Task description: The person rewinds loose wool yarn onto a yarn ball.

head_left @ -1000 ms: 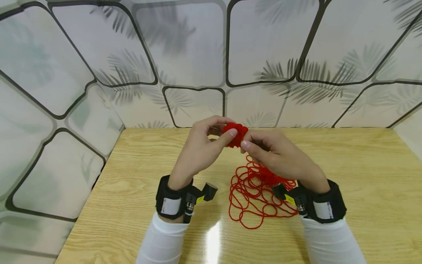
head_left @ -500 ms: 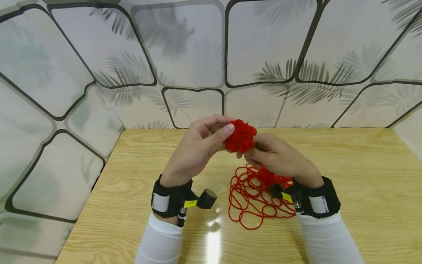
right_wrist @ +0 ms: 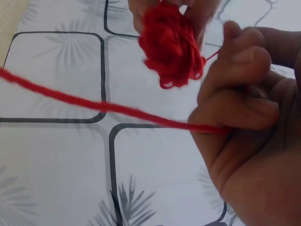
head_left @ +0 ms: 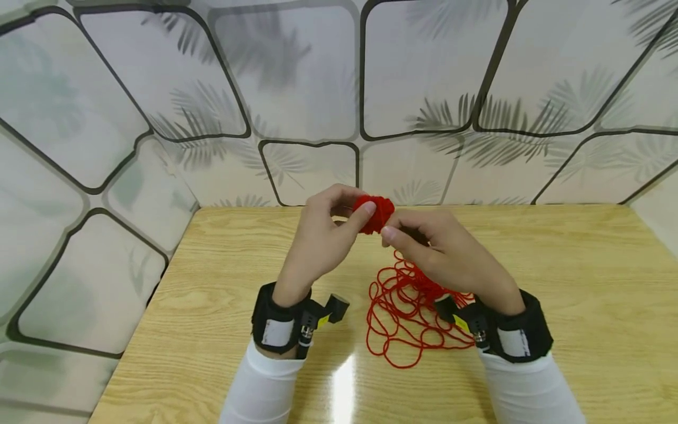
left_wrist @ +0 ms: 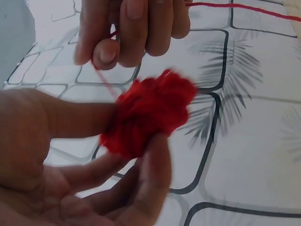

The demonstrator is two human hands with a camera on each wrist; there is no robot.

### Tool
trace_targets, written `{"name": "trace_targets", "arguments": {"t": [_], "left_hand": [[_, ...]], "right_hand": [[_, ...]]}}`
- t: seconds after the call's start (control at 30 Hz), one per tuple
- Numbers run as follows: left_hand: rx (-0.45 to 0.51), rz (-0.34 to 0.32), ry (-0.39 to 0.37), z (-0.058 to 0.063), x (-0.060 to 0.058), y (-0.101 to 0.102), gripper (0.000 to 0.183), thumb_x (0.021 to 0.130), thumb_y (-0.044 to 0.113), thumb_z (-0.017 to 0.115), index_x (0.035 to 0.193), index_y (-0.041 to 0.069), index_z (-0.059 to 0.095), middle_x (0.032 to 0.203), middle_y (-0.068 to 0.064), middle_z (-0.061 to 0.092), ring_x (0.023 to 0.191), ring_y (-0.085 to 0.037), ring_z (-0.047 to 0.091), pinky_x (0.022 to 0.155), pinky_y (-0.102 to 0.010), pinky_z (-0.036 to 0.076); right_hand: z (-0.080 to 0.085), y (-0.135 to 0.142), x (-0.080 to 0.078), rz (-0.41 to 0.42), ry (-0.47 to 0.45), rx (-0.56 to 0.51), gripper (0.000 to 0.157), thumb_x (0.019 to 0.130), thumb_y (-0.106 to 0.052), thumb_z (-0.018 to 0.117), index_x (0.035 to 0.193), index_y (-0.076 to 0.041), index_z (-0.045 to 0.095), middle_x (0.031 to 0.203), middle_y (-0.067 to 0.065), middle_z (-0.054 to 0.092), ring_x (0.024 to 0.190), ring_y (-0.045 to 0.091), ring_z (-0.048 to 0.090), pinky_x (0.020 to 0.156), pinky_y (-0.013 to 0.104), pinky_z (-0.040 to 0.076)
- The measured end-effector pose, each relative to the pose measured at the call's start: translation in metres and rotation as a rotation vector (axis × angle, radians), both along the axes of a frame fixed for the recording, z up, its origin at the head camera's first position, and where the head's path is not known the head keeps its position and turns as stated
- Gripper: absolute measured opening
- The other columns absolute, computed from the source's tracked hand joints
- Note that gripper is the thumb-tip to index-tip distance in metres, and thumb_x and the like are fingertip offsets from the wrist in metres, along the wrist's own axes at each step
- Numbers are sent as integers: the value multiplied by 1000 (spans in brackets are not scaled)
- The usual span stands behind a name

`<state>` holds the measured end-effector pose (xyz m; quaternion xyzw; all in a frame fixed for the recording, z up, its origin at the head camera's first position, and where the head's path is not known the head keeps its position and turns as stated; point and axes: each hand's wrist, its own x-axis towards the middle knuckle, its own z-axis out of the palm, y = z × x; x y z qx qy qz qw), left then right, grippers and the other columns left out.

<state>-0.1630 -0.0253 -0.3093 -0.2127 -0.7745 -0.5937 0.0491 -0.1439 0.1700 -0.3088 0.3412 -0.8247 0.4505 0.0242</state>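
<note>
My left hand [head_left: 325, 235] pinches a small ball of red yarn [head_left: 377, 213] between thumb and fingers, up over the back part of the table. Close on its right, my right hand [head_left: 445, 247] grips the yarn strand. In the left wrist view a short taut length runs from the right thumb and forefinger to the yarn ball [left_wrist: 150, 113]. The right wrist view has the strand [right_wrist: 117, 109] passing through the curled lower fingers and out to the left. Below the right hand lies a loose tangle of red yarn [head_left: 394, 338], partly hidden by that hand and its wrist camera.
The wooden table [head_left: 212, 330] meets a patterned wall [head_left: 312, 88] with black outlines and leaf prints just behind the hands. A black wrist camera [head_left: 337, 307] juts inward from the left wrist, another [head_left: 446, 307] from the right, over the tangle.
The yarn ball tipped toward the right, its round face showing half a second ago, then turned back. My right hand dipped under it and came up again to its right side.
</note>
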Motion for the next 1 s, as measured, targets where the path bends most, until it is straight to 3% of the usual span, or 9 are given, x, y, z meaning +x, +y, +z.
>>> {"name": "trace_targets", "arguments": {"t": [0.1,0.2,0.27,0.37,0.53,0.63,0.77,0.9,1.0], "left_hand": [[241,-62,-64,2,-1,0,26,89,22,59,107,4,60,100,-9,62,89,-23,60,76,-36,51],[437,-243,-199,6,0,-4,29,89,19,59,110,-1,57,107,-16,59,95,-27,59,83,-42,48],[439,-375,-278,8,2,-9,29,90,18,59,111,-2,56,107,-18,58,94,-29,58,83,-44,48],[232,-467,-288,11,5,-14,26,90,21,59,109,4,59,103,-14,61,88,-27,60,79,-42,49],[-200,-245,-102,7,6,-9,17,89,27,59,101,14,61,90,2,63,79,-15,60,65,-31,50],[-236,-51,-14,1,3,-2,16,89,26,58,99,14,61,88,5,61,78,-12,58,61,-28,49],[94,38,27,-1,-1,2,24,90,27,59,105,9,60,97,-3,61,85,-18,58,69,-32,51],[483,-198,-100,5,-1,-4,32,89,22,59,113,1,56,109,-16,57,95,-27,57,80,-37,49],[524,-374,-231,9,0,-13,29,90,19,58,112,-1,56,109,-18,57,93,-28,57,80,-37,48]], "right_hand": [[-4,-2,-2,82,-78,69,15,96,-32,47,88,-24,58,62,-4,42,52,12,40,48,29,34],[-9,-3,-8,133,-169,65,17,96,-29,46,91,-20,59,62,-1,45,52,14,42,48,30,36],[-12,0,-12,122,-211,19,14,96,-22,47,94,-16,60,65,2,48,54,18,44,49,32,38],[-13,6,-15,37,-195,-46,14,96,-19,47,89,-14,58,62,3,44,53,19,41,47,32,35],[-6,9,-10,-16,-123,-95,18,96,-22,48,81,-15,54,59,2,37,51,17,36,46,33,30],[-4,5,-6,55,-129,-39,16,96,-24,47,84,-19,55,60,0,40,52,15,38,47,32,32],[-7,1,-7,170,-185,73,20,98,-29,43,87,-20,57,60,-1,43,51,13,41,48,30,35],[-8,1,-9,172,-220,88,23,98,-30,42,87,-18,57,61,0,44,51,15,41,48,30,35],[-8,4,-11,122,-232,25,21,97,-29,44,89,-14,57,62,2,44,52,19,41,47,32,34]]}}
